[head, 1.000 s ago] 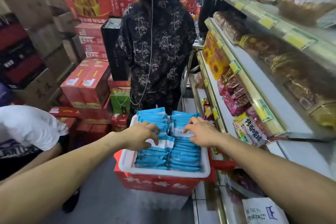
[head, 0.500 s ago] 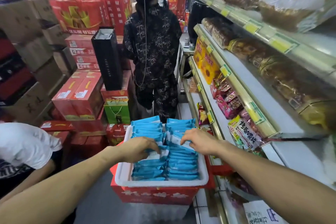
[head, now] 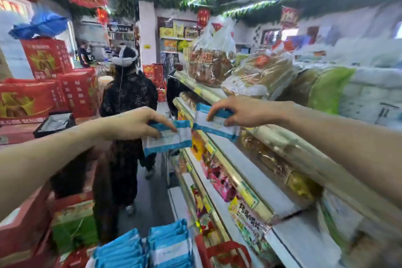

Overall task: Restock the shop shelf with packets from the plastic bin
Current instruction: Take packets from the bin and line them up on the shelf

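- packets: how are they gripped?
- one blue-and-white packet point(head: 171, 139) is pinched between the thumb and fingers of the left hand point(head: 132, 123); a second packet point(head: 214, 125) is pinched likewise by the right hand point(head: 243, 113).
- where are they held?
- both are held up in the air, just beside each other: the second against the shop shelf point(head: 250, 172) edge, the first over the aisle.
- and around them?
- more blue packets point(head: 152, 248) are stacked upright at the bottom. bagged bread point(head: 211, 65) is laid on the top tier. a person in dark clothes point(head: 130, 98) is seen in the aisle, with red boxes point(head: 43, 93) piled at the left.
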A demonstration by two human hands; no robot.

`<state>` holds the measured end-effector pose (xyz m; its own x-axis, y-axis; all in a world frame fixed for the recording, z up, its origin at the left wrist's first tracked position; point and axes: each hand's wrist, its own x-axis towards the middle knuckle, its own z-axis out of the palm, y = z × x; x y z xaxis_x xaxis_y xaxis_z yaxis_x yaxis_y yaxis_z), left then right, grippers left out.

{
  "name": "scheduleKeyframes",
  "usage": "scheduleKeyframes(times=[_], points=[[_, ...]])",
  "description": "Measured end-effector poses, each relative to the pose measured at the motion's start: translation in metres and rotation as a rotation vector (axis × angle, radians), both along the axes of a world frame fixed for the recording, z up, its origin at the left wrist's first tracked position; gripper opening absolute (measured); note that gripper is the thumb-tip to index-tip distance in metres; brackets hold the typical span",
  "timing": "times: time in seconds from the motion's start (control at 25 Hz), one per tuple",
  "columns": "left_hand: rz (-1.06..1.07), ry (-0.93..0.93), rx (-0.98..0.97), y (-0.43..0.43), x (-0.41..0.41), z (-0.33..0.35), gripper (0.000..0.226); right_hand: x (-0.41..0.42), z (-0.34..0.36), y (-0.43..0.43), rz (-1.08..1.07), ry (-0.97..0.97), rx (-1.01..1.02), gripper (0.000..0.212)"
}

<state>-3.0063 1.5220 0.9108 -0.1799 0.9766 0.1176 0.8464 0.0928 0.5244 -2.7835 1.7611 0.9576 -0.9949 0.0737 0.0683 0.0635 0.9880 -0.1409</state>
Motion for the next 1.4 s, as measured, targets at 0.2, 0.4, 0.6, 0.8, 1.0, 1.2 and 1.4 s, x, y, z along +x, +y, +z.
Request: scheduleKeyframes(times=[0.2, 0.4, 0.6, 0.8, 1.0, 1.2, 1.4], points=[[-0.257, 0.023, 0.11, 0.1, 0.047, 0.079, 0.038, 0.106, 0.082, 0.047, -0.2, 0.101, 0.042, 0.04], [-0.503, 0.024, 0.164, 0.184, 0.132, 0.11, 0.037, 0.26, 0.087, 0.087, -0.571, 0.17, 0.075, 0.042], [-0.627, 0.114, 0.179, 0.232, 0.182, 0.106, 0.025, 0.345, 0.04, 0.1, -0.851, 0.084, 0.12, 0.046], [-0.717, 0.019, 0.183, 0.257, 0.213, 0.098, 0.04, 0.362, 0.007, 0.113, -0.872, -0.005, 0.379, 0.056], [-0.76, 0.037, 0.157, 0.281, 0.229, 0.091, 0.045, 0.371, 0.002, 0.117, -0.904, -0.072, 0.599, 0.054], [-0.824, 0.122, 0.186, 0.312, 0.268, 0.078, 0.047, 0.382, 0.007, 0.107, -0.969, -0.008, 0.543, 0.06], [-0.917, 0.254, 0.22, 0.349, 0.321, 0.064, 0.045, 0.419, 0.032, 0.085, -0.972, 0.267, 0.631, 0.044]])
